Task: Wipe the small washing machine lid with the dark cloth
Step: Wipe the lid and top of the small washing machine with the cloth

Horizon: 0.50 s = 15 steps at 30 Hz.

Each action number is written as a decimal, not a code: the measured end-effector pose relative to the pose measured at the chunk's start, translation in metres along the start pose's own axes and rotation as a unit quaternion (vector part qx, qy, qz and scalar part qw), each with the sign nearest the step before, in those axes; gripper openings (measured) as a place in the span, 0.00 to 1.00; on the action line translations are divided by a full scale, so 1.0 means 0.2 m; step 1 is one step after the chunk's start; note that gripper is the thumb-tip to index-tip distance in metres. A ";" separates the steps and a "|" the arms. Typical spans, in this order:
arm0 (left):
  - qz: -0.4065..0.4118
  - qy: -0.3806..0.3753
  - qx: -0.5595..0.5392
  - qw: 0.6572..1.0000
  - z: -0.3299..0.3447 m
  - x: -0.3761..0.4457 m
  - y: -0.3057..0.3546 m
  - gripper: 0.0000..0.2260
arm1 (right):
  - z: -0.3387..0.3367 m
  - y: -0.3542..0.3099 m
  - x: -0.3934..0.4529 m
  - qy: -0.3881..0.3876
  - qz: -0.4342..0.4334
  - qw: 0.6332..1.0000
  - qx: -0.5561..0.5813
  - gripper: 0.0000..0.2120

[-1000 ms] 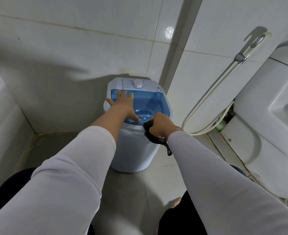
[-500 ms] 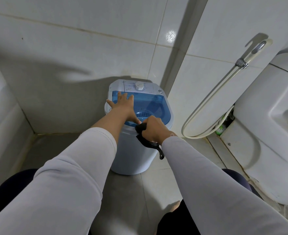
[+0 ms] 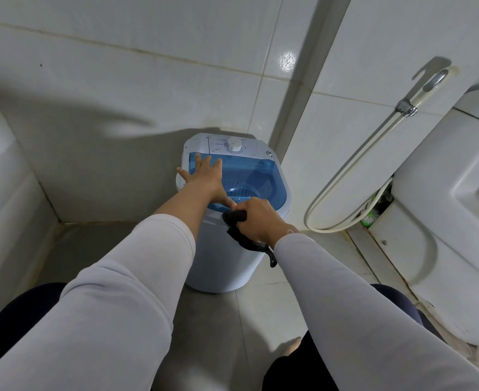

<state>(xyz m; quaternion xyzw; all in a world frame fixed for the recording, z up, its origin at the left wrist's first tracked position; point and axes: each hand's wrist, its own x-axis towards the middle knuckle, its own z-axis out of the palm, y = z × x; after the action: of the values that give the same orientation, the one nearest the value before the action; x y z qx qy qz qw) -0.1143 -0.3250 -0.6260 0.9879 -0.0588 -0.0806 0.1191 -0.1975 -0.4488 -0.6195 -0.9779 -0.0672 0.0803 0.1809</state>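
A small white washing machine (image 3: 218, 266) stands on the floor against the tiled wall. Its see-through blue lid (image 3: 256, 176) lies flat on top, with a white dial (image 3: 234, 144) on the panel behind it. My left hand (image 3: 204, 180) rests flat on the lid's left half, fingers spread. My right hand (image 3: 256, 220) is closed around a dark cloth (image 3: 242, 234) and presses it on the near rim of the lid. A tail of the cloth hangs down beside my wrist.
A white toilet (image 3: 441, 221) fills the right side. A bidet sprayer (image 3: 410, 104) hangs on the wall, and its hose (image 3: 331, 190) loops down between toilet and machine. Tiled walls close in behind and on the left. My knees show at the bottom.
My right hand has slid the cloth leftward along the lid's near edge, towards my left thumb. The left hand has stayed on the lid.
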 end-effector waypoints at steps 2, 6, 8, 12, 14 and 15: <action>-0.002 0.003 -0.006 1.000 0.00 -0.01 0.00 0.54 | 0.00 0.01 -0.01 0.002 -0.012 1.000 -0.008 0.12; -0.013 0.003 -0.024 1.000 0.00 -0.02 -0.01 0.54 | 0.01 0.02 -0.05 0.000 -0.037 0.999 -0.026 0.14; -0.015 0.004 -0.028 1.000 0.00 -0.02 -0.01 0.54 | 0.00 0.02 -0.06 -0.003 -0.047 0.998 -0.034 0.15; -0.020 -0.001 -0.027 0.999 0.00 -0.05 -0.01 0.54 | -0.06 0.05 -0.06 -0.048 -0.067 0.994 -0.070 0.16; -0.030 -0.005 -0.040 0.999 0.01 -0.06 -0.02 0.52 | -0.12 0.09 -0.06 -0.072 -0.062 0.992 -0.087 0.17; -0.037 -0.005 -0.053 0.998 0.02 -0.07 -0.02 0.52 | -0.16 0.10 -0.06 -0.076 -0.055 0.992 -0.083 0.17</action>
<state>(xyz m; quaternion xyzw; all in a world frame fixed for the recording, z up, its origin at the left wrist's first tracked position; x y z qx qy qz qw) -0.1284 -0.3197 -0.6280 0.9812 -0.0182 -0.0932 0.1682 -0.2007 -0.4812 -0.5956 -0.9754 -0.1413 0.1384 0.0975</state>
